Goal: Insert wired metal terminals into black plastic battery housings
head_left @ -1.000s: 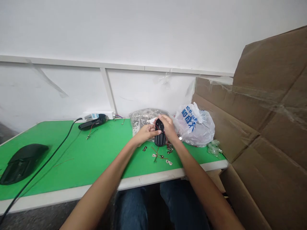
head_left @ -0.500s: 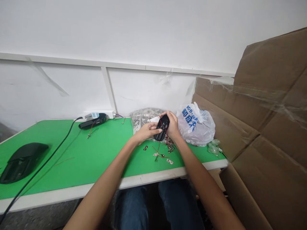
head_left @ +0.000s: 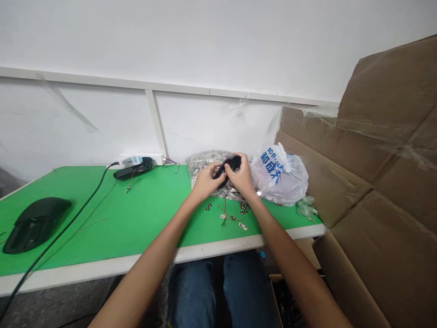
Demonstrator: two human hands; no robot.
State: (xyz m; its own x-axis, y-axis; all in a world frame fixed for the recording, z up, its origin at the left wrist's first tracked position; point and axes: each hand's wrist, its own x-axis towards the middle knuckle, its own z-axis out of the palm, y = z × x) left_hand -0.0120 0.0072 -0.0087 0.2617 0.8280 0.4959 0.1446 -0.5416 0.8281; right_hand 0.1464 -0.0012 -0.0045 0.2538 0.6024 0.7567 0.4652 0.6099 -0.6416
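Both hands grip a black plastic shell (head_left: pixel 235 162) with thin red wire on it, raised over the back of the green tabletop. My left hand (head_left: pixel 206 181) wraps its left end, fingers behind and thumb in front. On the other end, my right hand (head_left: pixel 243 175) has its thumb pressed on the inner face. Fingers cover much of the shell, so its inside is partly hidden. Beneath the hands lie small metal contacts (head_left: pixel 243 207), several in a loose heap. Closer to the table edge are a white-backed contact piece (head_left: pixel 242 226) and thin red wires (head_left: pixel 234 218).
Behind the hands sits a clear bag of metal parts (head_left: pixel 200 165), with a white plastic bag (head_left: pixel 285 180) to its right. Cardboard (head_left: pixel 385 150) walls the right side. At left are another black shell (head_left: pixel 37 223), a black cable (head_left: pixel 73 216), a power strip (head_left: pixel 157 158) and a black part (head_left: pixel 134 171).
The shell has turned from nearly upright to a slant, its inner face now more covered. My right thumb has come across onto it, and my left hand has wrapped further around its end.
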